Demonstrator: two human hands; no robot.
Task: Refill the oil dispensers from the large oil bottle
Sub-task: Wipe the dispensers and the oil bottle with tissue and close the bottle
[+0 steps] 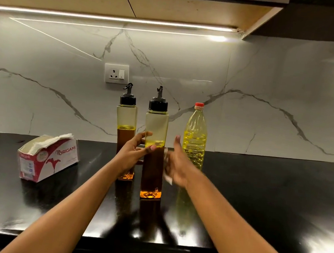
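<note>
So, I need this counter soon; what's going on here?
A person works at the black counter. Their left hand grips the nearer dispenser around its middle; the blurred right hand is beside it, with something white against it. Both it and the farther dispenser have spouted caps on, and the large oil bottle is capped, so pouring hasn't begun.

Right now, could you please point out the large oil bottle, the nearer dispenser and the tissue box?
large oil bottle (pixel 194 142): head view, yellow body
nearer dispenser (pixel 158 105): head view, black cap
tissue box (pixel 57 156): head view, printed side
</note>
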